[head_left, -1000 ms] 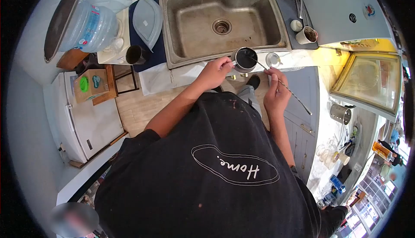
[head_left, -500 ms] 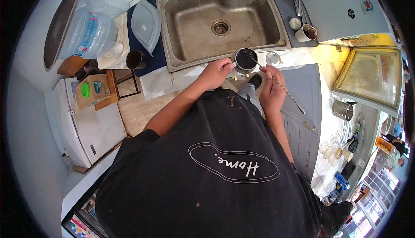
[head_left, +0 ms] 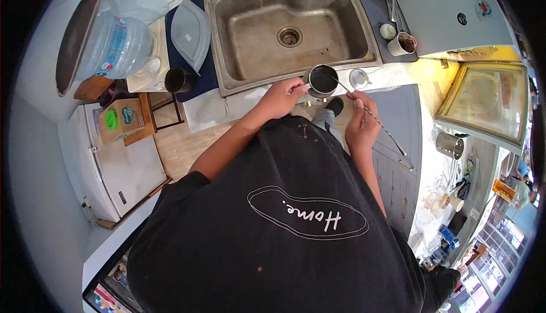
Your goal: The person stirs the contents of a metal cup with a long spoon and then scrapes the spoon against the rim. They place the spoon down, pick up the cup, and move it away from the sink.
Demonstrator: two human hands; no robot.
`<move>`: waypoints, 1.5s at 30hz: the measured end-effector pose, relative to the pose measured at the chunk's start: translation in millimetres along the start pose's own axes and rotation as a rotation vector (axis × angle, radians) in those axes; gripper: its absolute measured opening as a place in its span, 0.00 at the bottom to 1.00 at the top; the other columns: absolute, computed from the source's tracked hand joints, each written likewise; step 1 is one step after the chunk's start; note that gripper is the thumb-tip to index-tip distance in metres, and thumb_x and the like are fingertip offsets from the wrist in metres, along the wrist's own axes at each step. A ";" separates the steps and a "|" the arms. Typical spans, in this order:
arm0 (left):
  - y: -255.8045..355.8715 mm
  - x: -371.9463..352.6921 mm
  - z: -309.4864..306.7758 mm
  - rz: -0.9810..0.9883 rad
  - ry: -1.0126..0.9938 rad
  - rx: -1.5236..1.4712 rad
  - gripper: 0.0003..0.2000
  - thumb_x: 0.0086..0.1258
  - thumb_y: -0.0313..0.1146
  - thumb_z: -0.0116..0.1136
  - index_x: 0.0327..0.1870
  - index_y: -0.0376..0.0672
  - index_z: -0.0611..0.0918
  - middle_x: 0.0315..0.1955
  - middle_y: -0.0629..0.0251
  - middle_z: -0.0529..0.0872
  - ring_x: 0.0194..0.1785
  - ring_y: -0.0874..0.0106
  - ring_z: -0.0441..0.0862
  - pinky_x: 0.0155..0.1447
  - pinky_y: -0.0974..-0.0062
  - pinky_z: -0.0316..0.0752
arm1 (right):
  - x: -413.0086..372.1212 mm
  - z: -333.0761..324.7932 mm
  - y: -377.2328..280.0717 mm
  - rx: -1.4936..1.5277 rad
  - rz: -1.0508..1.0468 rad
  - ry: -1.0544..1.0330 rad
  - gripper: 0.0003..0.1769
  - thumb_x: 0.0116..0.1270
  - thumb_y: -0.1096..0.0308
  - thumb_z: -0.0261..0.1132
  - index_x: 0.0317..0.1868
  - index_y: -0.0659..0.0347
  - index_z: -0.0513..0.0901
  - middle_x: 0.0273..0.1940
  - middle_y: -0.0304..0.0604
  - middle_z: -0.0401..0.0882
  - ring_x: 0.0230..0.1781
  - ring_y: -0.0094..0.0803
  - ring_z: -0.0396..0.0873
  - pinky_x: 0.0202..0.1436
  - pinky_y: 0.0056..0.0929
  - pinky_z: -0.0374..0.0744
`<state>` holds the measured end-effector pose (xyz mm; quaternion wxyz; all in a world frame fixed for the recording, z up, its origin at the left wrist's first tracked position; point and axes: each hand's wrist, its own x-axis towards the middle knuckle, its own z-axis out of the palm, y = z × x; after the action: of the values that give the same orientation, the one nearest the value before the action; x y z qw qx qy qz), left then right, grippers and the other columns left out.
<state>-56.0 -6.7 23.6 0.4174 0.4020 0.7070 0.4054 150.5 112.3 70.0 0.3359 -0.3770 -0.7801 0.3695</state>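
Note:
By the front rim of the sink (head_left: 220, 83), my left hand (head_left: 284, 98) is closed on the handle of a small metal pitcher (head_left: 323, 92). The inside of the pitcher is dark, and I cannot make out its contents well. My right hand (head_left: 360, 121) pinches a long twisted bar spoon (head_left: 389, 135). One end of the spoon reaches into the pitcher; the other slants down past my palm. Just right of the pitcher, a small clear round container (head_left: 359, 78) stands on the counter.
Left of the sink are a grey lid (head_left: 190, 35), a dark cup (head_left: 177, 80) and a large water bottle (head_left: 116, 46). On the right lie a white cup with dark contents (head_left: 405, 43), long utensils (head_left: 393, 7) and a glass-paned door (head_left: 486, 104) standing open.
My right hand has shifted slightly right and down with the bar spoon, whose tip is still inside the pitcher. My left hand keeps the pitcher in nearly the same place.

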 end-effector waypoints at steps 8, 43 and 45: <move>2.6 -0.1 -0.5 -0.020 -0.004 0.011 0.16 0.82 0.43 0.52 0.46 0.38 0.85 0.41 0.62 0.88 0.46 0.69 0.82 0.56 0.66 0.75 | 4.8 -0.1 -8.3 -0.095 -0.087 -0.041 0.09 0.77 0.73 0.59 0.47 0.60 0.88 0.49 0.49 0.87 0.54 0.45 0.84 0.61 0.39 0.79; -6.0 -3.3 8.0 0.009 0.046 -0.026 0.15 0.82 0.41 0.52 0.51 0.37 0.83 0.42 0.62 0.88 0.47 0.70 0.83 0.56 0.69 0.75 | 12.2 2.3 -10.2 -0.165 -0.233 -0.004 0.07 0.74 0.73 0.62 0.46 0.59 0.87 0.49 0.50 0.88 0.53 0.45 0.84 0.59 0.41 0.76; -8.3 -1.5 7.4 0.028 0.043 -0.022 0.15 0.82 0.41 0.52 0.51 0.37 0.83 0.43 0.62 0.89 0.48 0.70 0.83 0.56 0.69 0.75 | 9.4 -2.3 -7.2 -0.164 -0.220 -0.005 0.07 0.74 0.73 0.62 0.46 0.59 0.87 0.50 0.50 0.87 0.53 0.45 0.83 0.59 0.41 0.75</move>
<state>-50.6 -9.1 14.1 0.4006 0.3986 0.7056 0.4275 145.3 117.7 79.5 0.3404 -0.3143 -0.8453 0.2663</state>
